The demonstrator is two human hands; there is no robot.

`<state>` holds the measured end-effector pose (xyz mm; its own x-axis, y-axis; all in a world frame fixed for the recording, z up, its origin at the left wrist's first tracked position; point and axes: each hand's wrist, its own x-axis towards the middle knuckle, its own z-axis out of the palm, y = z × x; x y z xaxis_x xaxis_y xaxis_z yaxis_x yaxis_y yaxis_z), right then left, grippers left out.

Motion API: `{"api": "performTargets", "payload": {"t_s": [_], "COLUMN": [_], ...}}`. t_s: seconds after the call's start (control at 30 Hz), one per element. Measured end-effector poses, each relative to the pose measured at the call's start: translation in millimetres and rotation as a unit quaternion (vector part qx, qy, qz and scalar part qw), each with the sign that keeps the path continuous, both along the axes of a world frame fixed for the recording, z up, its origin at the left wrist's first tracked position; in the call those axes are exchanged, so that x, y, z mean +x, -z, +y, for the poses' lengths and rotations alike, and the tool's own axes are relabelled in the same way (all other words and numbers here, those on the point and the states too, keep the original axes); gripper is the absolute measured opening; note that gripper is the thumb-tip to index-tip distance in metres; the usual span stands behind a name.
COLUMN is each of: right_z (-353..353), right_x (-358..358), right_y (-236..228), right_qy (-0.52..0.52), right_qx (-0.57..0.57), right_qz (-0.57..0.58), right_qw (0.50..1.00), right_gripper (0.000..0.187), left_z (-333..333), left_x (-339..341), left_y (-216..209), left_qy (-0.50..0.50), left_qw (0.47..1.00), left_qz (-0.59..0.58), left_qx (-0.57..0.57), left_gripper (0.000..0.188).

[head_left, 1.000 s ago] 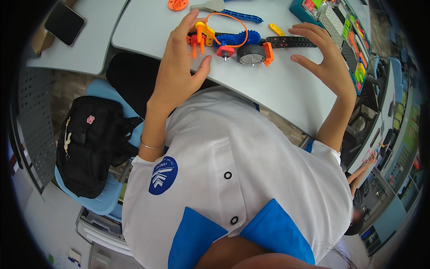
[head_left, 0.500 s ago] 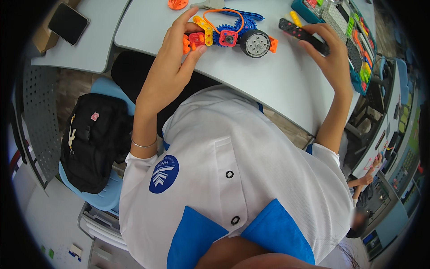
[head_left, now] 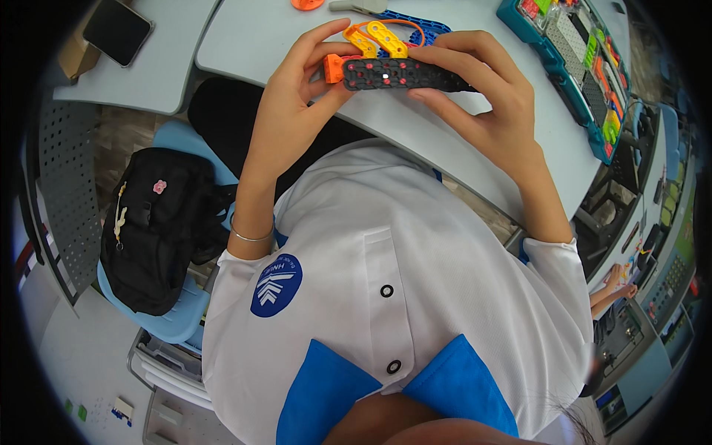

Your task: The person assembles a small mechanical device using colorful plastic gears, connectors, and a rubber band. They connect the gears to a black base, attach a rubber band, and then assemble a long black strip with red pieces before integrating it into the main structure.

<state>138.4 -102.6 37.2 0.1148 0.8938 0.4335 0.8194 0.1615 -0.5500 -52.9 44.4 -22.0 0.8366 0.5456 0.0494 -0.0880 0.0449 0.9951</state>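
Note:
A toy building-kit model with yellow links [head_left: 387, 38], an orange end piece [head_left: 333, 69] and a thin orange band sits over the table's front edge. My left hand [head_left: 300, 96] grips its left end, with thumb and fingers round the orange piece. In my right hand [head_left: 493, 93] is a long black perforated plate [head_left: 386, 75] with red pegs, pinched near its right end. The plate lies along the near side of the model, up against it as far as I can see. It and my right hand hide the wheel and most of the blue gears.
A teal-edged parts case [head_left: 552, 63] with colourful pieces lies at the right. Behind the model are a blue strip [head_left: 423, 22], a grey tool [head_left: 360, 7] and an orange piece [head_left: 306, 4]. A phone [head_left: 119, 31] rests at far left; a black backpack [head_left: 159, 230] is on a blue chair.
My right hand has brought the black plate leftward from beside the parts case to the model's near side, covering the wheel. A second yellow link now shows upright. My left hand keeps its hold.

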Motion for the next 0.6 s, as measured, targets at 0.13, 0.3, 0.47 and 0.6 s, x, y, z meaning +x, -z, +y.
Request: {"api": "performTargets", "payload": {"t_s": [0.13,0.3,0.47,0.6], "right_z": [10,17,13,13], "right_x": [-8,-8,-10,-8], "right_y": [-3,1,2,1], "right_qy": [0.017,0.011,0.009,-0.002], "right_qx": [-0.023,-0.010,-0.036,-0.038], "right_qz": [-0.019,-0.016,0.007,0.010], "right_qw": [0.999,1.000,0.999,0.999], "right_gripper": [0.039,0.037,0.037,0.035], "left_z": [-2,-5,-5,-4], "left_x": [-1,0,-3,-4], "left_y": [-3,-3,-2,-1], "left_qy": [0.000,-0.013,-0.017,-0.014], "left_qw": [1.000,1.000,1.000,1.000], "left_qz": [-0.004,-0.018,0.005,0.006], "left_qx": [-0.023,-0.008,0.003,0.005], "left_gripper": [0.056,0.054,0.057,0.060]}}
